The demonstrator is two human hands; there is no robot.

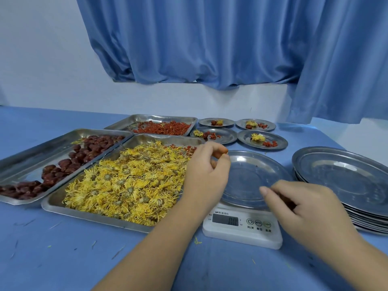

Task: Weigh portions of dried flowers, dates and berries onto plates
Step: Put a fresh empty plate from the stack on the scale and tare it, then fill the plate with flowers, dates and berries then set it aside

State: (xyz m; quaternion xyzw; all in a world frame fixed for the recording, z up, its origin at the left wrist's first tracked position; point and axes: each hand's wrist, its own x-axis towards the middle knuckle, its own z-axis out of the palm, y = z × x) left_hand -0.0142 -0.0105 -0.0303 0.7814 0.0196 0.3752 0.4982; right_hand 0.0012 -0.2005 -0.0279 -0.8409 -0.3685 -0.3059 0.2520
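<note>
A fresh portion seems to be starting: the left hand (206, 171), fingers pinched on a few orange-red dried berries (225, 151), hangs at the edge of the empty round steel plate (252, 175) on the white digital scale (241, 231), where the berries should drop next, while I cannot tell whether the curled right hand (308, 204) holds anything.

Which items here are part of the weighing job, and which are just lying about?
In the job: scale, empty plate on it, flower tray, date tray, berry tray, four filled plates, plate stack, left hand pinching berries.
Lying about: curtain, stray petals on the cloth.
</note>
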